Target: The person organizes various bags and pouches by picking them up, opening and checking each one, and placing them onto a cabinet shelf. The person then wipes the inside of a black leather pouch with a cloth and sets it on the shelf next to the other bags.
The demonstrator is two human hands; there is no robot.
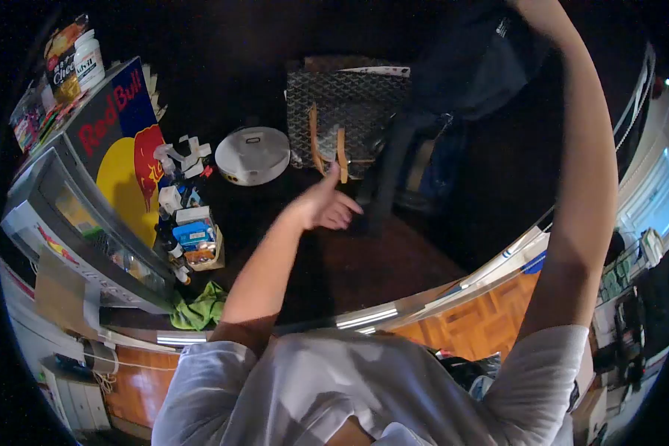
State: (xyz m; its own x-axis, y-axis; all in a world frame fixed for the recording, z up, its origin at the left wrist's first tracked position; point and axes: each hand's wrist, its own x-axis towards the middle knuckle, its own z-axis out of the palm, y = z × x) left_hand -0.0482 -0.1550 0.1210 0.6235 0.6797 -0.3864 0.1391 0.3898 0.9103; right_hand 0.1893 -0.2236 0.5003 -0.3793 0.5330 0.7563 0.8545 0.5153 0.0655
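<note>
My left hand (325,207) is over the dark surface, just in front of a patterned tote bag (349,97) with tan handles. Its thumb sticks up and its fingers are apart and loosely bent, with nothing in them. A dark backpack (472,74) with a hanging strap (383,175) is right of the tote, its lower part lost in shadow. My right arm reaches far up past the backpack. Only part of my right hand (531,9) shows at the top edge, beside the backpack's top; its fingers are cut off from view.
A round white device (253,156) lies left of the tote. Further left stands a Red Bull mini fridge (130,141) with a white bottle (88,61) and snack packs on top. A small basket of items (214,256) and a green cloth (199,306) are near the front edge.
</note>
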